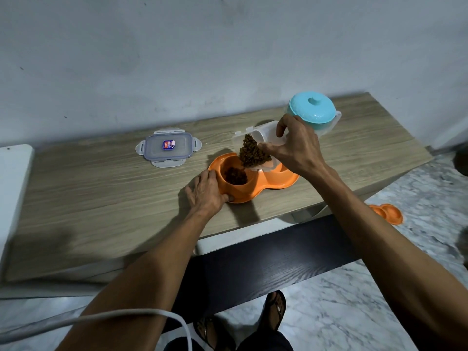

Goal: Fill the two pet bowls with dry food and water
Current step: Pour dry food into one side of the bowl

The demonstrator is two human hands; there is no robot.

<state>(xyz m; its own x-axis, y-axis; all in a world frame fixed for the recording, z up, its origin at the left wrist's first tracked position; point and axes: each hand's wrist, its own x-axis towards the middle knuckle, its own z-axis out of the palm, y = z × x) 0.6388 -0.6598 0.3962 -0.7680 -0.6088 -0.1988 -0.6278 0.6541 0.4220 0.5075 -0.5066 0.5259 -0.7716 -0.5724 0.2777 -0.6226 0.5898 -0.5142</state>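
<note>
Wooden tabletop (101, 203) — right hand (296, 148) grips the tilted tub (268, 134), kibble (253, 152) spilling into the left bowl (236, 176); left hand (205, 193) holds the feeder's (276, 181) edge.

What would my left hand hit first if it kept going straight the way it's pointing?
The left hand grips the orange double bowl, so it would push that first. Further along hangs the tilted food container in the right hand, probably higher.
</note>
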